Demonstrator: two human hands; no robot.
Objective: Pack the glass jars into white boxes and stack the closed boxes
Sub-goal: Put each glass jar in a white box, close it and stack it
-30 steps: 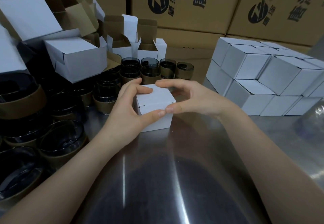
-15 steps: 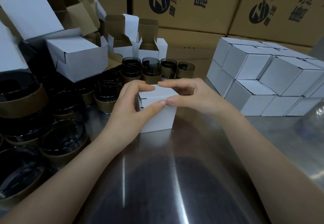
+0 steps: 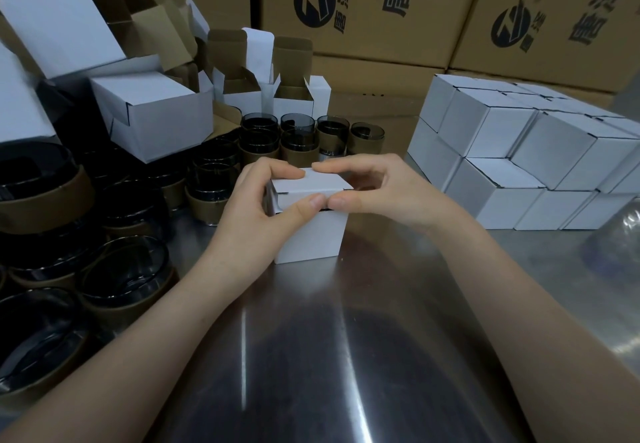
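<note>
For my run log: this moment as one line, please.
step: tucking lid; left hand: holds white box; right hand: pinches lid

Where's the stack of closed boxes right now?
In the head view, the stack of closed white boxes sits at the right of the metal table, beside the right hand.

Two bare forearms reach in from the lower corners and converge at centre. The left hand curls around the left side of a small white box, with its forefinger on the top and its thumb pressed to the front upper edge. The right hand arches over the box's other side, forefinger tip on top. Its thumb meets the left thumb tip to tip, and the remaining fingers are curled.
</note>
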